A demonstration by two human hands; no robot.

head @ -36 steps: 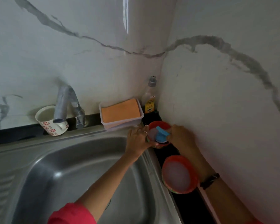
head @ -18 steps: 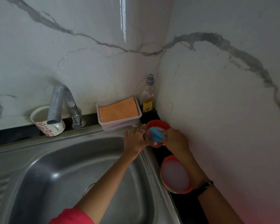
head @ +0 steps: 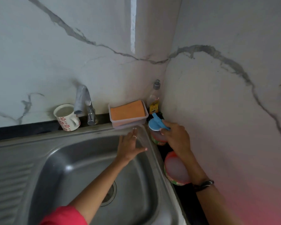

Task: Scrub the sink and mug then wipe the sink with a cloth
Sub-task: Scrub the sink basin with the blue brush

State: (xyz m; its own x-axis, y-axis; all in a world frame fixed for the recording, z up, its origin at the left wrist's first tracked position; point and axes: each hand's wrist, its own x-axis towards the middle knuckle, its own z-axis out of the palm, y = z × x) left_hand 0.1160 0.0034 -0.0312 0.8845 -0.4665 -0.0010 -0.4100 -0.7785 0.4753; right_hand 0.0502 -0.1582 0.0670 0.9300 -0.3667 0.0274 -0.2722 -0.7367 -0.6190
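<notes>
A steel sink (head: 39,143) fills the lower left. A white mug (head: 66,117) with red flowers stands on the back ledge, left of the tap (head: 84,104). An orange cloth (head: 127,110) lies folded in a clear plastic box behind the sink. My right hand (head: 175,137) is shut on a blue round scrubber (head: 156,124), lifted just above a small red tub (head: 157,138) in the corner. My left hand (head: 130,146) hovers over the sink's back right corner, fingers spread and blurred, holding nothing.
A larger red tub (head: 175,168) with whitish contents sits on the dark counter to the right of the sink. A dish-soap bottle (head: 154,99) stands in the wall corner. Marble walls close in behind and on the right.
My right hand has lifted the blue scrubber up out of the small red tub. My left hand let go of that tub and moved left over the sink.
</notes>
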